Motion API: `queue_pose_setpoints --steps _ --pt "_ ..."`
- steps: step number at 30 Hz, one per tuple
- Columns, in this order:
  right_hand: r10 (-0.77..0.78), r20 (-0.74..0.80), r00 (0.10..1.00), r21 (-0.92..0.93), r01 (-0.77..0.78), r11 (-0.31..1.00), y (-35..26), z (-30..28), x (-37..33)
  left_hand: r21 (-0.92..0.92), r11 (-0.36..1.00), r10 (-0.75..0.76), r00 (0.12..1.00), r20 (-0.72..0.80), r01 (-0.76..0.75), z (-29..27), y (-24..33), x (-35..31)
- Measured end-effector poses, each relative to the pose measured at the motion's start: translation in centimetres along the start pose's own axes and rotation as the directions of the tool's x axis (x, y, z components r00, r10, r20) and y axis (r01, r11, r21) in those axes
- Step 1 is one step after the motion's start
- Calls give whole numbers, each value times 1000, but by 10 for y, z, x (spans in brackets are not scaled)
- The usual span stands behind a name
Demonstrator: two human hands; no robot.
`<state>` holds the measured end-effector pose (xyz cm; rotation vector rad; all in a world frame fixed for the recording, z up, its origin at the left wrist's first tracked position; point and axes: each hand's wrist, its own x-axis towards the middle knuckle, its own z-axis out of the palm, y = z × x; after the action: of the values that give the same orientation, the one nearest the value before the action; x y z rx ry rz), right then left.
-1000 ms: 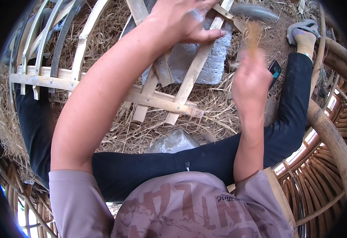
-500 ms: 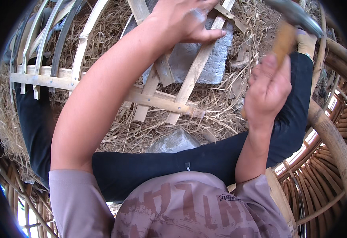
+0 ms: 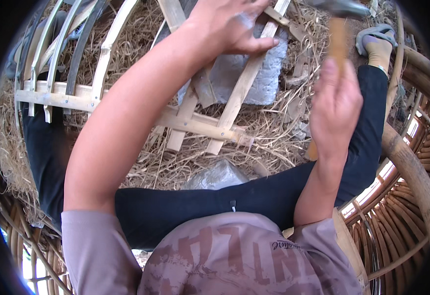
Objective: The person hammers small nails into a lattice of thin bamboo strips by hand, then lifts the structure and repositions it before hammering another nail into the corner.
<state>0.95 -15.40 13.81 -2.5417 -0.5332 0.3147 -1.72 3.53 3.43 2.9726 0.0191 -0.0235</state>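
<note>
At the top edge, my left hand (image 3: 232, 30) lies over the crossing bamboo slats of a lattice frame. Its thumb reaches across a pale slat (image 3: 244, 81), and the fingertips at the top are partly hidden. My right hand (image 3: 334, 101) is wrapped round the wooden handle of a hammer (image 3: 338, 42), raised to the right of the frame. The hammer's grey head is blurred at the top edge. Under the slats sits a grey stone block (image 3: 261, 73). A cross strip (image 3: 185, 124) joins the slats at their near ends with small nail heads.
Curved slats (image 3: 109, 46) of the frame spread to the left. Straw and shavings (image 3: 274, 137) cover the ground. A grey stone (image 3: 217, 174) lies before my dark-trousered legs. At the right stand bent poles (image 3: 412, 172) and a woven cane piece (image 3: 397, 221); my sandalled foot (image 3: 376, 46) rests nearby.
My right hand has turned the hammer more upright, and its head has swung up and left, uncovering my foot. The left hand stays in nearly the same place on the slats.
</note>
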Motion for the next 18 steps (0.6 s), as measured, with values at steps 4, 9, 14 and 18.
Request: queue_pose_setpoints --steps 4,9,14,18 --pt "-51 -182 982 175 83 981 20 19 -3 -44 999 11 996 88 -7 -11 4 5" --pt "-39 -37 999 43 41 998 -4 0 -2 -14 999 34 996 -79 -35 4 -2 -3" --pt "-129 121 984 -283 159 946 23 28 7 -28 1000 4 1000 -13 -5 -3 0 4" --pt "60 -13 998 -18 -61 998 3 16 -5 -35 999 -3 1000 -22 2 0 5 1"
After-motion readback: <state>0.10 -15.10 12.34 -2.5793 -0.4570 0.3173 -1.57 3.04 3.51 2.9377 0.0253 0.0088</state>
